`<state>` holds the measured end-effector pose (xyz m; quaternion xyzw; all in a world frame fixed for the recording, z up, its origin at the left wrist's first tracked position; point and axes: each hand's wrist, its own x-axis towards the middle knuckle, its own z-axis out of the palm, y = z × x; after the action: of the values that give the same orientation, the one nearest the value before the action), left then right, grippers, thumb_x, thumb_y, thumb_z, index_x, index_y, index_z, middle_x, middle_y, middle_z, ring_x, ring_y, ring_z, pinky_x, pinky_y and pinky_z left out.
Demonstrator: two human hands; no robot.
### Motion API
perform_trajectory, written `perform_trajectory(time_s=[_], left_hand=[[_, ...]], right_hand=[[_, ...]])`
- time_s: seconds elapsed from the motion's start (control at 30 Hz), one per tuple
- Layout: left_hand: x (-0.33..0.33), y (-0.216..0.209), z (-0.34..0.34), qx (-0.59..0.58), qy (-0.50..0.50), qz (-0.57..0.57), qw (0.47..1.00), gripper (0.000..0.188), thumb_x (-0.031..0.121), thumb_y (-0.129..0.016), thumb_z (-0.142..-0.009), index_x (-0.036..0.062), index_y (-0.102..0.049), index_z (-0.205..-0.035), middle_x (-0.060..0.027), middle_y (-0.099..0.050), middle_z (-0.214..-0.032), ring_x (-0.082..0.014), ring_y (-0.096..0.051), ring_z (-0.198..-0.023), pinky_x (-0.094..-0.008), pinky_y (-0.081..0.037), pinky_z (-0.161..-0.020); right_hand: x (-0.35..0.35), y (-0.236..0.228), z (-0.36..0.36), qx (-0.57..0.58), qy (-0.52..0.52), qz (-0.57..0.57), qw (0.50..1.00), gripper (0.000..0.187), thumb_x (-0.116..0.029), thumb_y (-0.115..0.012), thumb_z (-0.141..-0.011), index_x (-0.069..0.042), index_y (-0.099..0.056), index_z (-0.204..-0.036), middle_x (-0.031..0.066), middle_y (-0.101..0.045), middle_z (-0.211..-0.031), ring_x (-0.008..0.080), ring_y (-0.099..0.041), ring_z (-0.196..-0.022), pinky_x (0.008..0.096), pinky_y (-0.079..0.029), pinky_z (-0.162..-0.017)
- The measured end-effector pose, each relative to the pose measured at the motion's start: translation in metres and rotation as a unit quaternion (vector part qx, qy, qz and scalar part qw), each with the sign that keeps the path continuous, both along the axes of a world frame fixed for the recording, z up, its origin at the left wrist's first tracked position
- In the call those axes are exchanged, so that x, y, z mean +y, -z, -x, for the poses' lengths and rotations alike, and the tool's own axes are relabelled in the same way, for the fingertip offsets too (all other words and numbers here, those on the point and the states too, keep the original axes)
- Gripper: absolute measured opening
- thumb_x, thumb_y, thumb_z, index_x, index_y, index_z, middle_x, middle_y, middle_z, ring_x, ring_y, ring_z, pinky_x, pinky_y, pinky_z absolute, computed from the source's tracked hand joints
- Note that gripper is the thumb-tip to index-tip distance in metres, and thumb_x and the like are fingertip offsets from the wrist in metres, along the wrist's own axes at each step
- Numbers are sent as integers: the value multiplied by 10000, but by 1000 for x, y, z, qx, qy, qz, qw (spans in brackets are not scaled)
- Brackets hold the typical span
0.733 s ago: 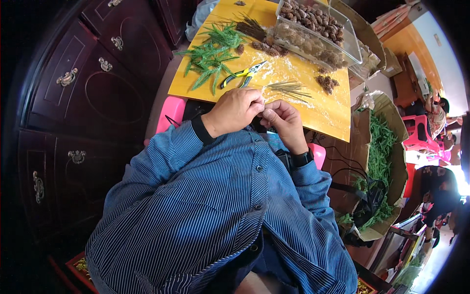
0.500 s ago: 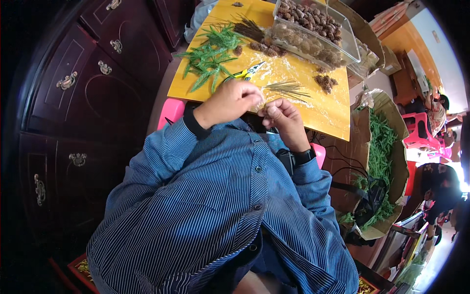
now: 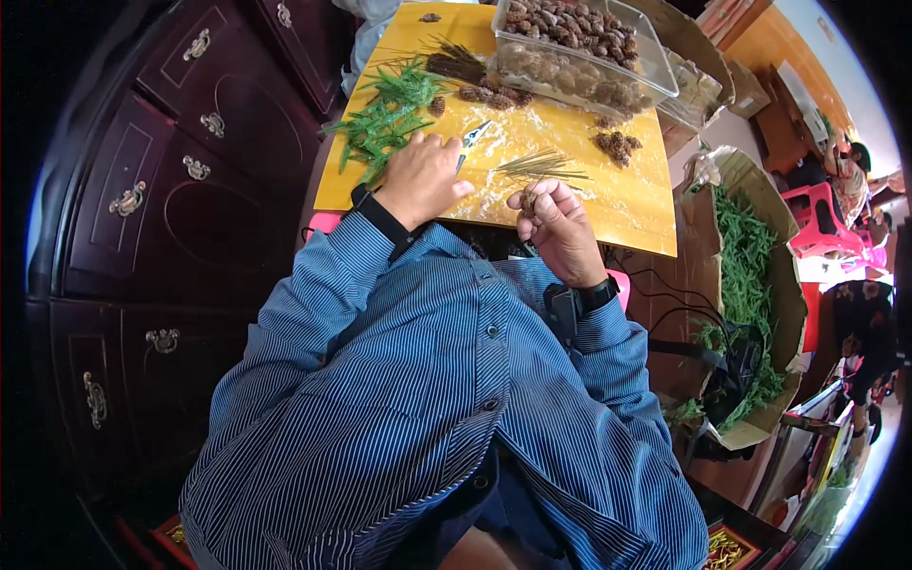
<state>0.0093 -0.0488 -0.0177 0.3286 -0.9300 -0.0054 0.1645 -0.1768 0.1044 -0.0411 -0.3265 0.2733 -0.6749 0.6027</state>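
A small brown pine cone (image 3: pixel 528 200) is pinched between the thumb and fingers of my right hand (image 3: pixel 562 233), just above the table's near edge. My left hand (image 3: pixel 423 179) is palm down over the handles of the pliers (image 3: pixel 474 135), its thumb held apart from the fingers. Its fingertips point toward the green sprigs (image 3: pixel 388 109), and whether they touch the pliers is hidden. Between the hands and a little farther off lies a fan of thin wire stems (image 3: pixel 543 164) on the yellow table (image 3: pixel 627 211).
A clear plastic bin (image 3: pixel 579 81) of pine cones stands at the far right of the table. Loose cones (image 3: pixel 619 147) and dark stems (image 3: pixel 456 65) lie nearby. On the right, a cardboard box (image 3: pixel 787 223) holds greenery. Dark cabinets (image 3: pixel 180 228) stand at left.
My left hand has moved away from the right, leftward over the pliers' handles. The pine cone now shows in my right fingers. The whole view has shifted slightly.
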Motion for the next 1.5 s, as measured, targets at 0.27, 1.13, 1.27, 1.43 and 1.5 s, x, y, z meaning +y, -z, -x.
perform_trajectory(time_s=[0.27,1.13,1.27,1.43,1.5], left_hand=[[-9,-7,6,-75,13,-7,997,267,237,-644,-840,-3,-633,-956,-189,-670,-880,-369,-633,-897,-483,-494,-847],[31,-52,-18,237,119,-333,905,408,352,-543,-1030,-54,-578,-1062,-174,-649,-883,-274,-656,-776,-364,-505,-712],[41,-53,-31,315,5,-729,607,396,330,-548,-1031,-28,-559,-1198,-125,-667,-900,-191,-642,-732,-302,-509,-658],[54,-55,-43,391,77,-746,533,408,254,-569,-997,1,-510,-1313,-83,-663,-889,-118,-611,-682,-238,-485,-581],[56,-49,-51,240,79,-763,595,464,195,-570,-935,-8,-478,-1342,-92,-659,-924,-118,-636,-746,-212,-482,-586]], right_hand=[[1,-1,2,-14,14,9,1000,136,-182,-571,-1033,-55,-571,-1082,126,-643,-1086,138,-608,-786,253,-528,-709],[-1,4,10,-66,29,17,997,195,-226,-580,-1030,-61,-562,-1132,94,-637,-1115,122,-612,-788,255,-530,-719],[0,4,11,-74,32,7,997,209,-230,-578,-1031,-65,-551,-1156,86,-637,-1119,122,-613,-796,258,-527,-724],[0,8,11,-87,31,10,996,215,-232,-573,-1033,-69,-546,-1170,84,-634,-1133,120,-612,-810,258,-520,-732],[-2,7,11,-88,35,10,995,213,-233,-571,-1034,-70,-547,-1169,85,-633,-1140,119,-611,-816,257,-517,-735]])
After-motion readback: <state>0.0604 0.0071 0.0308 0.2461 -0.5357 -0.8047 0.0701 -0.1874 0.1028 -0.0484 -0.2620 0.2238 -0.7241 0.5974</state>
